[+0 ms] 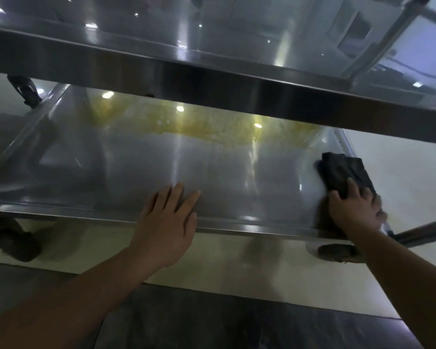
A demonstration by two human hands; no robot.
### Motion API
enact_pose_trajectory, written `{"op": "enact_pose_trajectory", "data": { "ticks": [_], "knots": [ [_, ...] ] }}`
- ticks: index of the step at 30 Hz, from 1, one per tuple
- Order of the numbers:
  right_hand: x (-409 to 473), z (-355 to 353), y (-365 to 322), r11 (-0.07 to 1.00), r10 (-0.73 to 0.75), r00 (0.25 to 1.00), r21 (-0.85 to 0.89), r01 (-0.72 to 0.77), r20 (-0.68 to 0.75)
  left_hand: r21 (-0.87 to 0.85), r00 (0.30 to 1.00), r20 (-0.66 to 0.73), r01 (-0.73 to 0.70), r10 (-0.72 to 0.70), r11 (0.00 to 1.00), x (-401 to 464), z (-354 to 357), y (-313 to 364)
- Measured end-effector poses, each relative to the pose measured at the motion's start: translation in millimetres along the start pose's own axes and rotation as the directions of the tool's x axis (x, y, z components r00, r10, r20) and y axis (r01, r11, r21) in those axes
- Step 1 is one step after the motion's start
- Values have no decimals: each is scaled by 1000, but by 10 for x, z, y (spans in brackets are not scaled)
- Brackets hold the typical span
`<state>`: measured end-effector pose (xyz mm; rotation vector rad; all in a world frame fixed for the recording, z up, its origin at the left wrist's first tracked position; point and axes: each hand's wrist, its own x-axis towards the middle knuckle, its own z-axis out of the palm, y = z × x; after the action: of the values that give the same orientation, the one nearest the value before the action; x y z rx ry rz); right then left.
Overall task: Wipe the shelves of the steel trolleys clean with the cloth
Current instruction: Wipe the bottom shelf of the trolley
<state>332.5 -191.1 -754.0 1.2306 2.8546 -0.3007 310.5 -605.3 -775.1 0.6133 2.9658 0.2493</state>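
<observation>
The right hand (pixel 355 210) presses the cloth (pixel 345 172) on the lower shelf (pixel 161 159), fingers clamped over it. The left hand (pixel 166 222) rests flat, fingers apart. Yellow grime (pixel 212 127) behind the cloth remains unwiped.

a pale cream floor (pixel 400 172) shows at the right of the frame and in a band across the middle, under the steel. toward the bottom it gives way to a dark grey floor strip (pixel 212 323) with a dull sheen. round ceiling lights appear only as bright reflected spots (pixel 180 108) scattered over the upper half of the frame. in the upper right, a reflection of a framed rectangular opening (pixel 350 31) shows, too blurred to identify. the overall light is dim and cool.
</observation>
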Motion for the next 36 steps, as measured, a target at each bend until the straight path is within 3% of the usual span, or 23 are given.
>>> {"op": "enact_pose_trajectory", "data": {
  "ticks": [3,7,9,11,13,15,18,20,23,25,27,31,34,36],
  "knots": [
    [-56,-23,-304,998,5,999,61,-8,48,7,1000,0,9,-9,1000,16,1,6],
    [-333,163,-891,946,-322,945,-6,323,50,30,1000,2,16,-16,999,12,-14,21],
    [-524,288,-1283,844,-535,840,11,536,87,37,1000,6,6,-6,999,12,-25,25],
    [-731,412,-1626,686,-724,675,56,725,140,48,1000,-4,-4,4,999,11,-46,34],
    [-874,484,-1826,555,-827,537,94,826,167,67,1000,-16,-4,6,998,4,-74,44],
    [-864,495,-1852,518,-852,501,100,850,155,74,1000,-16,-8,10,997,-1,-90,45],
    [-635,421,-1733,568,-819,559,39,822,127,75,1000,-19,-17,19,997,-9,-92,46],
    [-361,349,-1576,678,-728,680,-55,733,87,79,1000,-18,-17,18,997,-17,-93,42],
    [222,175,-1075,905,-403,915,-143,401,19,90,1000,-24,-13,16,996,-22,-99,35],
    [540,34,-656,970,-178,984,-166,180,28,79,1000,-21,-20,22,997,-24,-100,43],
    [691,-43,-414,982,-65,998,-175,66,13,72,999,-30,-19,21,997,-13,-98,46],
    [657,-66,-521,997,-23,1000,-71,22,-11,53,999,-46,-9,11,999,-15,-72,37],
    [387,-4,-804,993,-117,993,-36,116,-17,41,998,-55,14,-12,999,-9,-56,63],
    [71,84,-1059,953,-300,954,-43,299,-21,51,998,-52,28,-25,998,-6,-55,72]
  ]
}}
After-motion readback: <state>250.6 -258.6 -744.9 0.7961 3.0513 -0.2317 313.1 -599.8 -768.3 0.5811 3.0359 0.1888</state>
